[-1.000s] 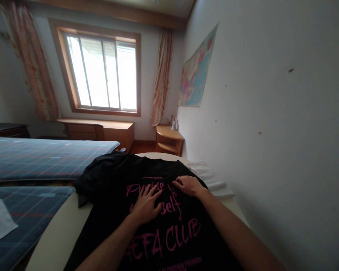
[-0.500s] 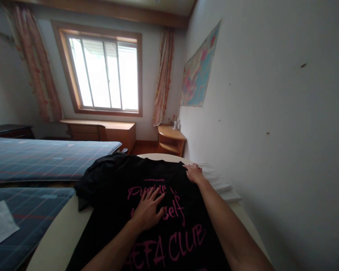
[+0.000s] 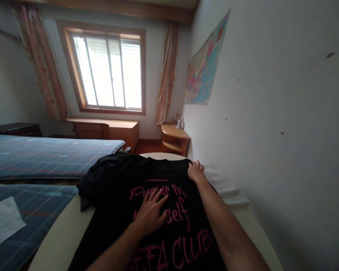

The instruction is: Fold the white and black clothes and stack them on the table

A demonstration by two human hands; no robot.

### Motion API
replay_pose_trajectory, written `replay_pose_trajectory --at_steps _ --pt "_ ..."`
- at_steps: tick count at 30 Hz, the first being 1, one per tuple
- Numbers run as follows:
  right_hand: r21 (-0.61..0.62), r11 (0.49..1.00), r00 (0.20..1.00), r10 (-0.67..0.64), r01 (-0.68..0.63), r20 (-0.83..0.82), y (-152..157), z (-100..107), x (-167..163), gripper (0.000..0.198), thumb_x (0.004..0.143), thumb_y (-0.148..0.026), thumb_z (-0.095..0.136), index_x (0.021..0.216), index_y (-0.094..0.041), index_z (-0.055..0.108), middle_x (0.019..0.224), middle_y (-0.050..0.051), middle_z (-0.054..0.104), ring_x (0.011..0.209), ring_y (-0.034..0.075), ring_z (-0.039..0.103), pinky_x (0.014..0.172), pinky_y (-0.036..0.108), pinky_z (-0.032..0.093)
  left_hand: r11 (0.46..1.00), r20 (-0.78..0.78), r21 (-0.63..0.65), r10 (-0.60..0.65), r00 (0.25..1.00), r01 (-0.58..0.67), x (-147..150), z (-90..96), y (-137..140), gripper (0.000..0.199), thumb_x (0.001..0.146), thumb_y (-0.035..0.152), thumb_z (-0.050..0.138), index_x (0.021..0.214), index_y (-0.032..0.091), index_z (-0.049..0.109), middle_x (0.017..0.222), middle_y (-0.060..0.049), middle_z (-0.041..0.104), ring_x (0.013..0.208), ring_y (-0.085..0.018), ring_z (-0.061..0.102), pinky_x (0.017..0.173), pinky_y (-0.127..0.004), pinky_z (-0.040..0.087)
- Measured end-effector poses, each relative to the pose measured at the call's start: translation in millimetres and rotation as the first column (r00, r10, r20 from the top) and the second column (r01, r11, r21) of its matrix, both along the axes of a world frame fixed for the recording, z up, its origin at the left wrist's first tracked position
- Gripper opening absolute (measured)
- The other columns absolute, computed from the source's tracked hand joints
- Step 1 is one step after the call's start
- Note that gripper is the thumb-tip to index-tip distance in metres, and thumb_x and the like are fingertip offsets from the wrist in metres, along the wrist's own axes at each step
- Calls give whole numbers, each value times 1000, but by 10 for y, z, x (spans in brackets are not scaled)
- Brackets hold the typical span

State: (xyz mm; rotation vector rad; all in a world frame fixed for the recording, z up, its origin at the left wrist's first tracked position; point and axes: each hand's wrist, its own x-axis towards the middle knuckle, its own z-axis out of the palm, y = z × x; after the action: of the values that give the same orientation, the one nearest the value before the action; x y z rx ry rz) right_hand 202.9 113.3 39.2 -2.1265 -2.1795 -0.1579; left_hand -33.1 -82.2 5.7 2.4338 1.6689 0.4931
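Note:
A black T-shirt (image 3: 115, 210) with pink lettering lies spread over a round, pale tabletop (image 3: 64, 229). Its left sleeve is bunched in loose folds. My left hand (image 3: 151, 214) rests on the lettering, palm down, fingers spread, covering some of the letters. Farther away, my right hand (image 3: 196, 171) touches the shirt at its right shoulder. The fingers there are apart and slightly bent, and their tips point away from me. My right forearm hides part of the shirt's right side. Beside that arm, folded white cloth (image 3: 226, 188) lies on the table.
Left of the table are two blue plaid mattresses (image 3: 53, 154), one carrying a white sheet of paper (image 3: 5, 222). A wall (image 3: 271, 94) runs close along the right. Beyond the table stand a wooden desk (image 3: 124, 130) under the window and a small corner shelf (image 3: 175, 131).
The fingers of my right hand have turned from pointing left to pointing away. More lettering shows near the right shoulder. My left hand stays on the print, and the view has shifted slightly.

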Motion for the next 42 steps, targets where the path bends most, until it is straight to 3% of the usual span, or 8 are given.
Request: replay_pose_trajectory --at_steps 5,12,21,27,31,34,38,42 --pt "5 998 998 65 -65 -20 -154 -56 -130 56 98 -36 33 151 -19 32 164 10 11 149 30 2 116 52 7 999 15 17 -28 999 28 -1 1 5 59 89 40 51 147 35 42 161 0 23 149 -32 13 119 -57 14" --pt "-213 964 982 135 -161 -133 -377 -246 -275 73 95 -66 21 155 -24 24 162 10 19 148 30 15 117 50 9 999 3 -26 -36 999 36 13 37 -19 59 89 41 50 147 32 43 159 -5 30 148 -37 16 117 -61 13" --pt "-175 957 952 183 -229 -246 -608 -276 -382 71 95 -65 24 154 -26 26 163 6 17 150 28 10 117 50 7 1000 34 -22 9 999 -9 26 10 -25 61 89 51 50 147 34 43 160 -4 28 148 -38 14 117 -59 12" --pt "67 962 932 275 -266 -238 -872 -102 -316 47 101 -43 29 131 -21 58 142 9 53 132 23 43 109 36 27 999 28 -27 24 999 -23 30 28 -15 61 89 57 47 146 34 44 159 -3 29 148 -36 15 118 -58 11" --pt "236 965 981 148 -115 -123 -1057 140 -99 28 94 -26 45 116 -20 62 120 10 63 113 23 53 96 34 37 999 5 -27 26 1000 -25 32 38 -12 62 89 58 47 147 34 43 159 -4 29 148 -37 16 118 -58 12" --pt "292 956 997 -13 35 -80 -1152 273 122 28 92 -27 50 116 -18 60 117 12 62 109 25 55 89 34 40 999 4 -33 27 1000 -27 28 25 8 63 89 61 45 147 35 43 159 -4 29 148 -38 16 118 -58 13" --pt "260 944 979 -196 201 -45 -1234 302 373 35 92 -38 50 113 -13 63 114 17 63 107 30 57 86 39 43 999 16 -46 26 1000 -25 6 -17 59 63 89 63 46 146 35 44 159 -3 29 147 -37 17 118 -58 11" --pt "137 966 976 -218 219 -24 -1284 258 500 36 92 -42 50 103 -13 69 113 18 66 109 32 59 86 42 44 1000 33 -13 26 999 -26 17 20 52 62 87 57 52 144 32 47 158 -4 33 147 -37 20 118 -58 13"
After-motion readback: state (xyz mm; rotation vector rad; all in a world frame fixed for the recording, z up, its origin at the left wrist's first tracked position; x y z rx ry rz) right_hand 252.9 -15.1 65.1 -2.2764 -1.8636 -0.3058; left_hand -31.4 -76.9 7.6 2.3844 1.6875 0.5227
